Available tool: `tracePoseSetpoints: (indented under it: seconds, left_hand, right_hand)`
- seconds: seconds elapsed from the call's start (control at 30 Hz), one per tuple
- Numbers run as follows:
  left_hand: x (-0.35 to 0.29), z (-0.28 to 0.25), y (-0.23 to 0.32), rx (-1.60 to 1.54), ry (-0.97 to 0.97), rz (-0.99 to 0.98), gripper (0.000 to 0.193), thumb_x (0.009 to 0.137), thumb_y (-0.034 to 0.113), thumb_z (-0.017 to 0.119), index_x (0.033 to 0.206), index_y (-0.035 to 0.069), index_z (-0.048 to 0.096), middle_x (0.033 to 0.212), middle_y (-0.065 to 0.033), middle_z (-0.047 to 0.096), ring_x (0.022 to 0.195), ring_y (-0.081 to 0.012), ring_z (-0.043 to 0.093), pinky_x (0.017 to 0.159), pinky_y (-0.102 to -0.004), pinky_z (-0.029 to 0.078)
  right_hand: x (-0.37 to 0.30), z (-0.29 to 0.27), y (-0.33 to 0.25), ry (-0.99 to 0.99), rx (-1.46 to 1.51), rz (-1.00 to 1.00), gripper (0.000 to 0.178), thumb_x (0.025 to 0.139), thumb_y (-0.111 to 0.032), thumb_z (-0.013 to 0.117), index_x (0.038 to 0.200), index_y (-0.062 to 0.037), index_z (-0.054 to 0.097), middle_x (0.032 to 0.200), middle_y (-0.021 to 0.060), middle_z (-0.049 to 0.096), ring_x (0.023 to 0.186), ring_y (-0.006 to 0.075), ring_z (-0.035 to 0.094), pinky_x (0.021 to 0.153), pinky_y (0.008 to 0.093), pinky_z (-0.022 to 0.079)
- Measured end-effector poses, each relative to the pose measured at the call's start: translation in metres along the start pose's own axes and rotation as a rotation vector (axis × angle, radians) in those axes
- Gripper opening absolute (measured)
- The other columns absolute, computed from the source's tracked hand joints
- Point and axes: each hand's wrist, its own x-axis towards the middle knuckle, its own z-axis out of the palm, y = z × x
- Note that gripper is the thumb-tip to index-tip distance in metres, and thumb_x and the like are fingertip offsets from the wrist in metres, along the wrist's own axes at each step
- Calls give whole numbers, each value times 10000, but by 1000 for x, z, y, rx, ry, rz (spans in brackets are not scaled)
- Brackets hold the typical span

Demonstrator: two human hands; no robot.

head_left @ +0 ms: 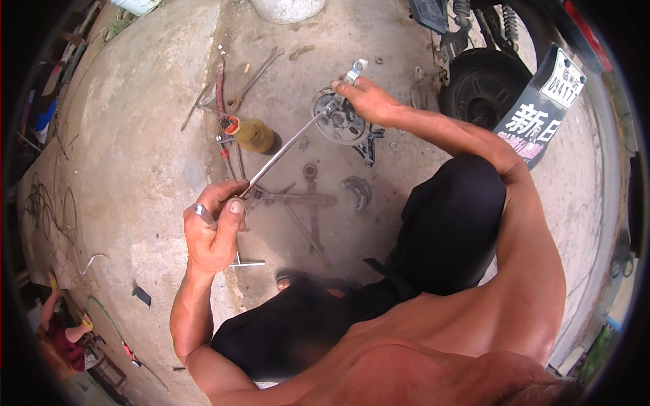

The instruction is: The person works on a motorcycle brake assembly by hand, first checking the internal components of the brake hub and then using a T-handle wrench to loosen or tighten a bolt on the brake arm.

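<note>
Round metal part [351,133] at twelve o'clock of the seated person

I see the left hand [211,230] closed around the near end of a long wrench [288,151], whose far end reaches the part. The right hand [369,100] is at the part's upper edge; its grip I cannot tell. A brown bottle [256,137] stands at eleven o'clock.

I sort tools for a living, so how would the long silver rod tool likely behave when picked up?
The long silver rod tool is likely stiff: its metallic-looking shaft runs straight from the left hand toward the right hand. It may be slippery, since that shaft looks smooth and shiny.
</note>
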Motion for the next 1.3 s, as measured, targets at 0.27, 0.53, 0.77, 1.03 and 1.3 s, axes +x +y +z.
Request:
tracePoseSetpoints:
  seconds: [0.27, 0.53, 0.77, 1.03, 1.3]
  left_hand:
    - [-4, -7, -7, -604, 271, -547, 445, 1075, 350, 403, 1159, -61, 553, 574, -49, 476, 417, -92, 333, 406, -252, 277]
    - [-2, -17, 0, 102, -102, 51, 287, 951, 251, 668, 1081, -3, 647, 730, -166, 617, 620, -333, 617, 562, -407, 468]
    - [3, -9, -10, -673, -229, -401, 614, 1038, 552, 423, 1035, -13, 663, 789, -111, 642, 599, -192, 602, 523, -349, 460]
    - [13, -1, -46, -1392, 104, -573, 705, 1012, 671, 312, 933, 60, 654, 782, -134, 607, 610, -174, 525, 501, -294, 401]
    - [10, -2, 25, -147, -170, -45, 379, 987, 383, 551, 958, 24, 667, 768, -119, 661, 697, -286, 628, 644, -414, 499]
  right_hand:
    - [13, 16, -39, 184, -176, -196, 484, 979, -426, 527, 1095, 43, 535, 926, 284, 637, 939, 398, 632, 854, 467, 465]
    - [24, 5, 15, 151, 166, 178, 732, 926, -546, 599, 1365, 39, 566, 1328, 187, 601, 1263, 258, 503, 1093, 378, 349]
    - [36, 7, 17, 171, 210, -83, 346, 960, -328, 495, 971, 2, 599, 916, 50, 561, 899, 158, 473, 866, 312, 387]
    - [62, -9, 0, 473, 300, -374, 306, 1012, -214, 415, 1020, 24, 607, 942, 69, 591, 893, 161, 519, 865, 297, 412]
    - [73, 4, 39, 252, 384, -30, 356, 980, -306, 513, 1109, 2, 639, 1066, 36, 611, 1000, 155, 520, 948, 301, 390]
